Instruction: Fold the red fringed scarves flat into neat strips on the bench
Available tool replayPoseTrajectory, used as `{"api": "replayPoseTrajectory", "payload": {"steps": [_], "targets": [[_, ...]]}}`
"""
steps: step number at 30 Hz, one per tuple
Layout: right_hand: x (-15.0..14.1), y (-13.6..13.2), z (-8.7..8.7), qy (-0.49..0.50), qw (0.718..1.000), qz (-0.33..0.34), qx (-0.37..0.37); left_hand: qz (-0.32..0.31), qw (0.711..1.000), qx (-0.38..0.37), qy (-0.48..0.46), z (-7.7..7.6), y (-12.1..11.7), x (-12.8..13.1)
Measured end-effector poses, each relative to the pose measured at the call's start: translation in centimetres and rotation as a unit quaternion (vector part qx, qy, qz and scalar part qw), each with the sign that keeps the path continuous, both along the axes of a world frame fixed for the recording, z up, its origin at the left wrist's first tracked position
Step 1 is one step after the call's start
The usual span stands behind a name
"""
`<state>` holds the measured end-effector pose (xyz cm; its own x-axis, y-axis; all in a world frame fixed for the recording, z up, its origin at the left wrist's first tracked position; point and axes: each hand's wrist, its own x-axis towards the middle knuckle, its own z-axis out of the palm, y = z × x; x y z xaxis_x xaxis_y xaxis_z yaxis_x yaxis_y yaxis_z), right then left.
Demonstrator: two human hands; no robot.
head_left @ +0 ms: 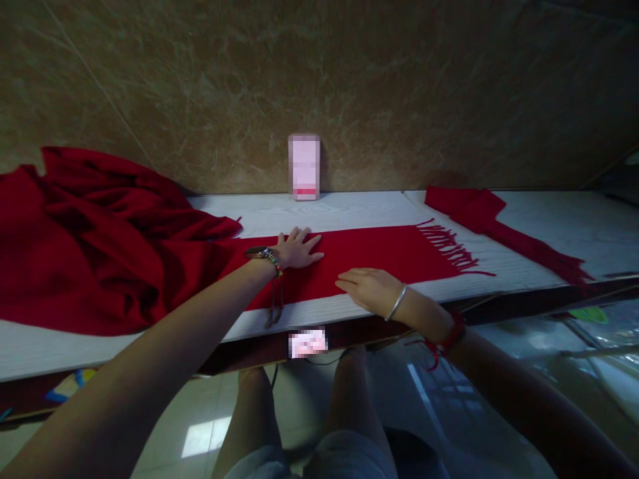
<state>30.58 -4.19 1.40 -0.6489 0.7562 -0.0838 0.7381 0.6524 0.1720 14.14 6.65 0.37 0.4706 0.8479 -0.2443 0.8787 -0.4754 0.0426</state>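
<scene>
A red scarf (394, 253) with a fringed end lies spread flat along a white tabletop (549, 219). My left hand (298, 248) rests palm down on the scarf near its far edge, fingers stretched out. My right hand (368, 289) lies flat on the scarf's near edge, fingers extended toward the left. Neither hand holds anything. The scarf's left part runs into a big crumpled heap of red cloth (94, 246).
A second red fringed scarf (499, 223) lies folded at the table's right. A small blurred upright box (304, 166) stands against the brown marbled wall. My legs and a glossy tiled floor show below the table's dark front edge (499, 309).
</scene>
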Motion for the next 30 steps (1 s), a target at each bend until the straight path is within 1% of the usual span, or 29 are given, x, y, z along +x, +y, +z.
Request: {"api": "replayPoseTrajectory", "payload": {"steps": [3, 6, 10, 11, 14, 19, 22, 24, 30], "targets": [[-0.2, -0.3, -0.1, -0.02, 1.0, -0.001, 0.016, -0.009, 1.0, -0.014, -0.002, -0.2, 0.5, -0.2], [-0.3, -0.4, -0.5, -0.013, 0.999, -0.004, 0.037, -0.031, 0.999, -0.013, -0.003, -0.2, 1.0, -0.5], [-0.1, -0.3, -1.4, 0.005, 0.997, 0.001, 0.077, -0.106, 0.993, 0.04, -0.03, 0.0, 1.9, -0.4], [-0.1, -0.3, -1.6, 0.012, 0.996, 0.004, 0.091, -0.116, 0.991, 0.053, -0.04, 0.0, 2.2, -0.3], [0.2, -0.4, -2.3, 0.039, 0.99, 0.012, 0.134, -0.099, 0.99, 0.068, -0.068, 0.3, 3.1, 0.4], [0.7, -0.7, -2.9, 0.047, 0.98, 0.022, 0.195, -0.077, 0.99, 0.005, -0.119, 0.8, 4.6, 1.8], [0.9, -0.8, -3.1, 0.05, 0.973, 0.033, 0.224, -0.067, 0.99, -0.009, -0.125, 0.8, 5.4, 2.4], [0.9, -0.8, -3.2, 0.055, 0.971, 0.036, 0.229, -0.066, 0.989, -0.015, -0.13, 0.8, 5.8, 2.6], [1.0, -0.8, -3.2, 0.066, 0.975, 0.032, 0.209, -0.08, 0.985, -0.033, -0.148, 0.6, 6.6, 2.5]]}}
